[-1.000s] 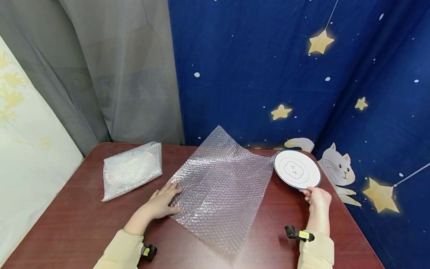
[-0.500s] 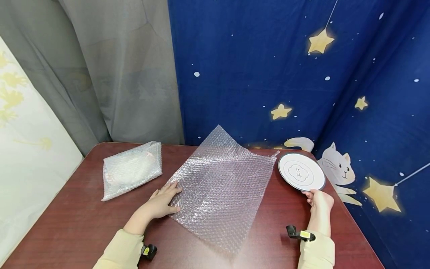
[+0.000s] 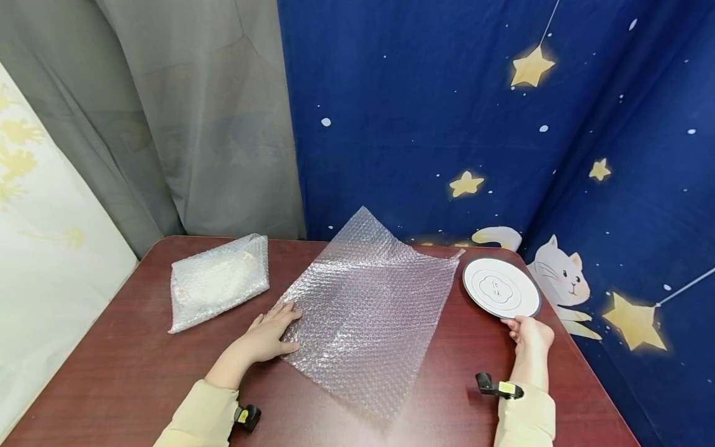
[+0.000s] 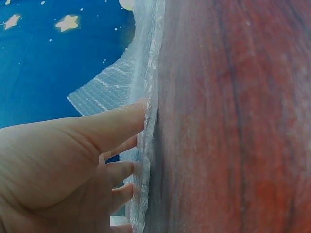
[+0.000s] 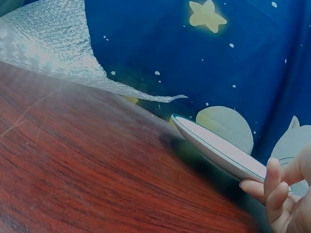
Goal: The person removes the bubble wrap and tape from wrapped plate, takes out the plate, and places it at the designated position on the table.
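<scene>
Compared with a second ago, we see the white, dark-rimmed plate [image 3: 501, 288] shifted a little farther from the left hand [image 3: 267, 335], now just apart from the bubble-wrap sheet [image 3: 368, 316], whose corner it hid. The right hand [image 3: 529, 335] pinches the plate's near rim; the plate is smooth and round. The left hand stays with fingers spread and extended on the sheet's near-left edge. That clear, dimpled, glossy plastic spreads between both hands over the reddish, wood-grained surface [image 3: 447, 397]. Beyond the left hand, we see a bubble-wrapped parcel [image 3: 220, 282].
</scene>
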Tool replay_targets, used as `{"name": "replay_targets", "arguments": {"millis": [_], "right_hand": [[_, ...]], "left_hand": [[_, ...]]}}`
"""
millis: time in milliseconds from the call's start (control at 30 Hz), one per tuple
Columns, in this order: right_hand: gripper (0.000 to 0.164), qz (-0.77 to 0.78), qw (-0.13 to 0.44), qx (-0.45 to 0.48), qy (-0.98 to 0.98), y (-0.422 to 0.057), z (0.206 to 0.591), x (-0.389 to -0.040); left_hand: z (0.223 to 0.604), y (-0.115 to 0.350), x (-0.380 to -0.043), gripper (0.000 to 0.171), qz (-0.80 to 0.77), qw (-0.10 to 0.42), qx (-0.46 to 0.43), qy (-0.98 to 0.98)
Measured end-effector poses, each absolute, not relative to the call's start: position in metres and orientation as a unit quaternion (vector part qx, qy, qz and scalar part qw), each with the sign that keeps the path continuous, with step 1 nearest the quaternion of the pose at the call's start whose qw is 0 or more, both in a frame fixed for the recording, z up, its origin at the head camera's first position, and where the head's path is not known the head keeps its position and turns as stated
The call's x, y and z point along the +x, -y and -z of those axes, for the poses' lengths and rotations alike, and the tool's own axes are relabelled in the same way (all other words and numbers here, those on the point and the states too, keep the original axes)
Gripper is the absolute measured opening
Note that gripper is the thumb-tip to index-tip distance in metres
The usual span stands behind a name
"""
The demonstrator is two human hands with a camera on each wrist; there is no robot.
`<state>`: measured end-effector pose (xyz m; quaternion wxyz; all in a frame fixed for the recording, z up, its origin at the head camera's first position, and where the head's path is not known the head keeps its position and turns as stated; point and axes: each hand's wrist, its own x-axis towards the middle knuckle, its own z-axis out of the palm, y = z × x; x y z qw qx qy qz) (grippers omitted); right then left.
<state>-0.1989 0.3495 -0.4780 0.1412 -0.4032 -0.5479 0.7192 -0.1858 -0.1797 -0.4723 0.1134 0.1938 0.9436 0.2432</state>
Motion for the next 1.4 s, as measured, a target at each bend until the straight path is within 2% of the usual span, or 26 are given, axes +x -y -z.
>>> {"name": "replay_targets", "arguments": {"millis": [533, 1000, 1200, 1400], "right_hand": [[0.007, -0.717, 0.130, -0.407, 0.551, -0.350, 0.483, -0.196], [0.007, -0.736, 0.077, -0.376, 0.558, -0.353, 0.478, -0.191], [0.014, -0.727, 0.052, -0.353, 0.587, -0.353, 0.479, -0.188], [0.035, -0.707, 0.037, -0.333, 0.623, -0.352, 0.482, -0.186]], "left_hand": [[0.472, 0.180, -0.187, 0.066, -0.243, 0.111, 0.200, -0.943], [0.469, 0.179, -0.186, 0.065, -0.241, 0.117, 0.196, -0.943], [0.466, 0.178, -0.185, 0.066, -0.236, 0.121, 0.196, -0.944], [0.468, 0.179, -0.189, 0.065, -0.230, 0.109, 0.198, -0.947]]}}
